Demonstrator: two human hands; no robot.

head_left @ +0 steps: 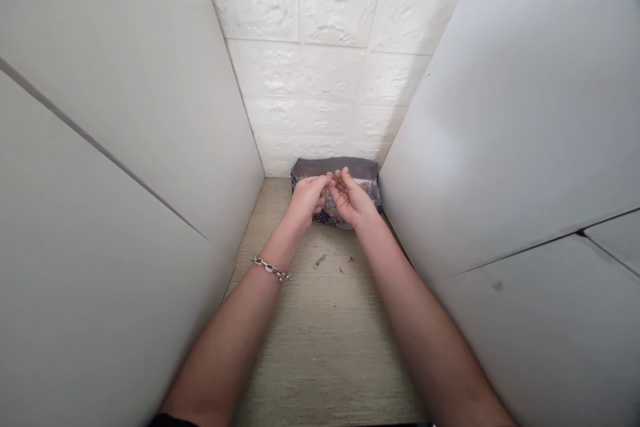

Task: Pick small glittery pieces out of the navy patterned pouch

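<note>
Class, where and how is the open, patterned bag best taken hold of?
Probably by the raised rim at the left end of the bag, from the front left: wood-grain surface shows beside that end, while the right end sits close to the right white panel and the back to the brick-pattern wall.

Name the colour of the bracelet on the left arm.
The bracelet is silver-coloured, a chain of links; it shows best in the head view.
</note>
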